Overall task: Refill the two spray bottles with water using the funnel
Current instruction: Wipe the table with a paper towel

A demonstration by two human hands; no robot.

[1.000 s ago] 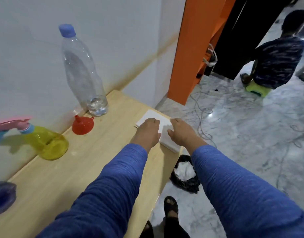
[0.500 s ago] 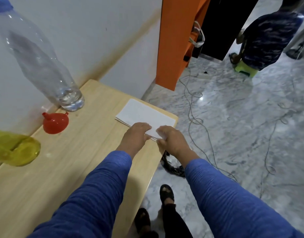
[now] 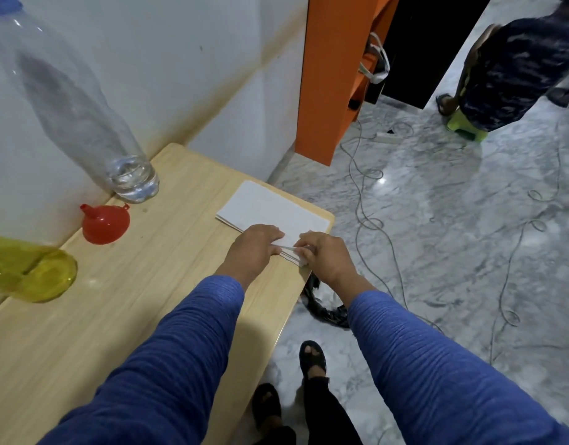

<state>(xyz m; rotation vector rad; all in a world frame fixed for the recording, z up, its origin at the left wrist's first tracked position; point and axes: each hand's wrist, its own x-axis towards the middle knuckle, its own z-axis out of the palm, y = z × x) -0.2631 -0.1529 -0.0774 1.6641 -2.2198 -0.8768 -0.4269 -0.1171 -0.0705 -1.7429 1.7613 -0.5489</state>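
A stack of white tissues (image 3: 270, 208) lies at the far right corner of the wooden table (image 3: 116, 316). My left hand (image 3: 255, 247) presses on its near edge. My right hand (image 3: 324, 256) pinches the top tissue at the near right corner and lifts it slightly. A red funnel (image 3: 105, 223) lies mouth down near the wall. Beside it stands a clear water bottle (image 3: 84, 117) with a blue cap and a little water at the bottom. A yellow spray bottle (image 3: 29, 271) stands at the left edge, its top cut off by the frame.
A white wall runs along the table's far side. A black bag (image 3: 324, 308) lies on the marble floor by the table's corner. Cables trail across the floor. An orange cabinet (image 3: 334, 75) stands beyond, and a person (image 3: 514, 69) crouches on a green stool at the far right.
The view has swung right and down, so the purple bottle and the yellow bottle's spray head have left the frame. Both hands slid to the tissues' near edge; my right fingers now pinch a sheet.
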